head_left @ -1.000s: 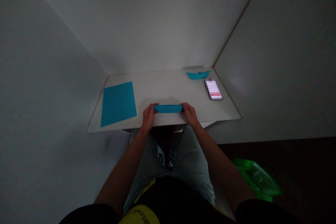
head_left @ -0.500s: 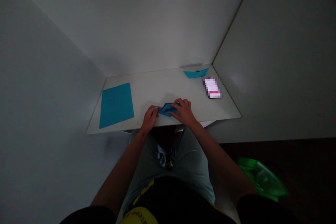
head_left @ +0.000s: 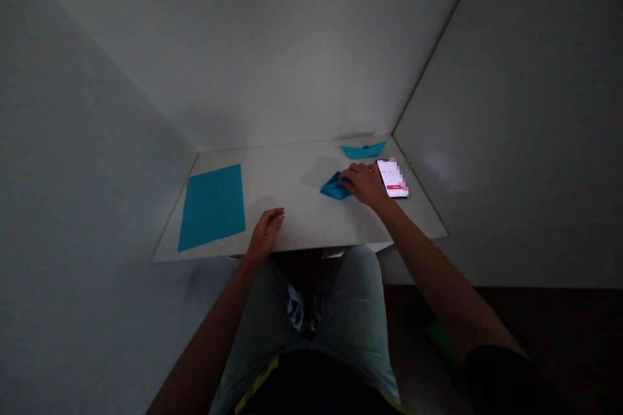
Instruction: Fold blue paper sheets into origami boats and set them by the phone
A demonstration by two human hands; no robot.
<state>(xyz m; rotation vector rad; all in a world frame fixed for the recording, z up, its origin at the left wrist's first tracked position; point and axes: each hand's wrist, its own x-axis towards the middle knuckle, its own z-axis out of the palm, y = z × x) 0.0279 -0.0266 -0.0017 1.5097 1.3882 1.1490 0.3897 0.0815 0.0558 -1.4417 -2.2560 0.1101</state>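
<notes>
A folded blue paper boat (head_left: 335, 188) is gripped at its right end by my right hand (head_left: 363, 181), just above or on the white table (head_left: 292, 168). The fingers cover part of the boat's middle and right side. My left hand (head_left: 266, 230) is apart from it, over the front edge of the table, with loosely extended fingers and nothing in them. Behind the held boat, a second blue paper boat (head_left: 363, 150) rests near the back wall. To the left lies a flat sheet of blue paper (head_left: 213, 207), closer to my left hand.
A phone (head_left: 393, 178) with a lit screen lies at the table's right, close to my right hand. Walls enclose the table at the back (head_left: 292, 45) and on both sides. Something green (head_left: 442, 340) shows dimly on the floor at the lower right.
My left hand has let go of the paper boat and moved left and toward me. My right hand has carried the boat to the right and a little farther back, nearer the phone.
</notes>
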